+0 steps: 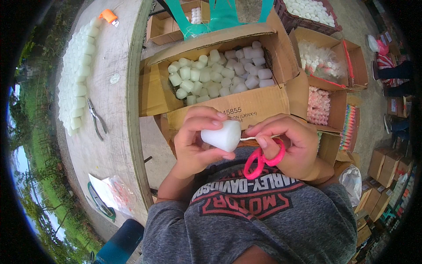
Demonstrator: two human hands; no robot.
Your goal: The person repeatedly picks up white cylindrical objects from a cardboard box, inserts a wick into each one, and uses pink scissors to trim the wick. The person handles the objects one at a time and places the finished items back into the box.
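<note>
A white votive candle (223, 136) lies tipped on its side in my left hand (190, 137), whose fingers and thumb are closed around it. From the end facing right, a thin white wick (249, 138) runs to my right hand (295, 141), where thumb and fingertips pinch it. Pink-handled scissors (259, 163) also hang from the right hand, one loop around the thumb; their blades are hidden. Just beyond my hands, a cardboard box (255, 102) holds many loose white candles (215, 72).
On the table (115, 114) at left are rows of white candles (79, 88), pliers (96, 119), an orange object (108, 16) and a plastic bag (115, 193). A teal chair (215, 20) stands beyond the box. Boxes of wrapped goods (323, 59) line the right, with people's legs (398, 72) farther off.
</note>
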